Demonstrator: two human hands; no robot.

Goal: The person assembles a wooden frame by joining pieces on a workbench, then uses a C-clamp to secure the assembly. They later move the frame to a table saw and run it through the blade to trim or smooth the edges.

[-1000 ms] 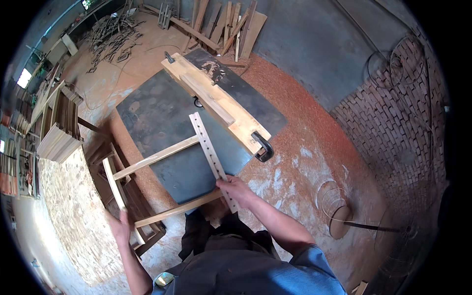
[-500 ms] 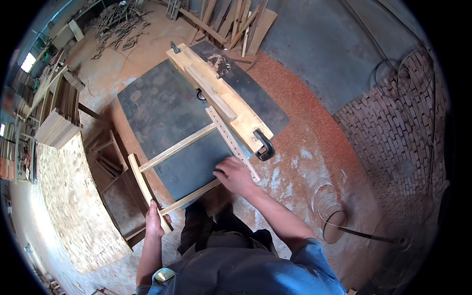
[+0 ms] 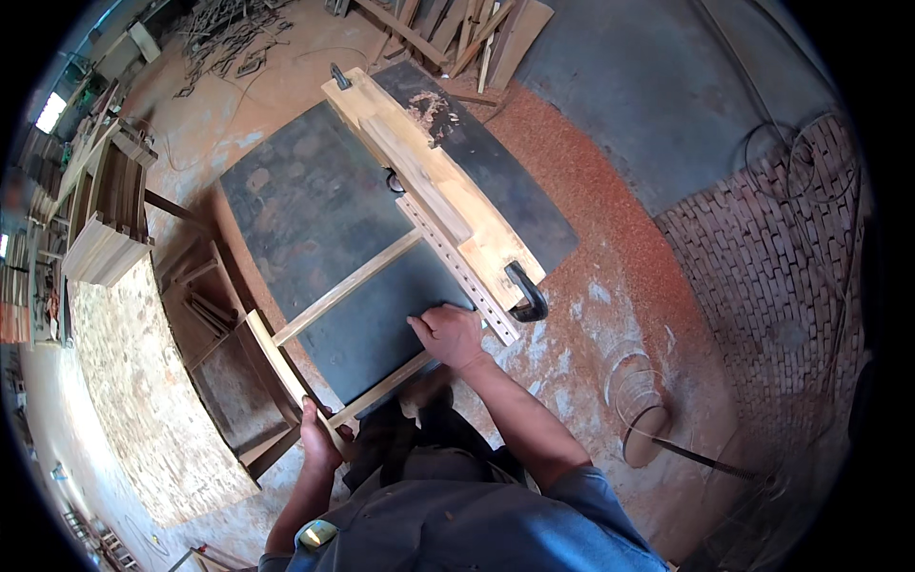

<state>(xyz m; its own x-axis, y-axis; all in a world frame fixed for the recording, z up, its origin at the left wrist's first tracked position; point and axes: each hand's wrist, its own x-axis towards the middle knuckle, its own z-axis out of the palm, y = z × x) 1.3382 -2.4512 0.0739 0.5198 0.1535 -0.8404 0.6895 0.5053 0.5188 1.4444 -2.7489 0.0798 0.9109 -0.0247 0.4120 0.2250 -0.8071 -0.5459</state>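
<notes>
A pale wooden frame (image 3: 345,288) lies over the dark tabletop (image 3: 286,210): two crossbars join a slightly curved rail (image 3: 276,359) on the left to a straight rail with a row of holes (image 3: 457,270) on the right. My left hand (image 3: 320,439) grips the near end of the curved rail, thumb on top. Over the near crossbar's right end, beside the drilled rail, my right hand (image 3: 450,336) is closed with curled fingers; it hides that joint. The drilled rail lies alongside a light board (image 3: 486,250) clamped to the tabletop.
Black clamps (image 3: 527,294) hold the board at its ends, and wood shavings (image 3: 431,112) lie beyond it. At left stand a stack of wooden pieces (image 3: 112,243) and a pale speckled panel (image 3: 143,400). Offcuts (image 3: 467,43) lean at the back. Sawdust covers the floor (image 3: 572,181).
The frame's drilled rail has shifted right and nearer, up along the clamped board. My left hand has moved slightly right with the curved rail; my right hand stays on the near crossbar's end.
</notes>
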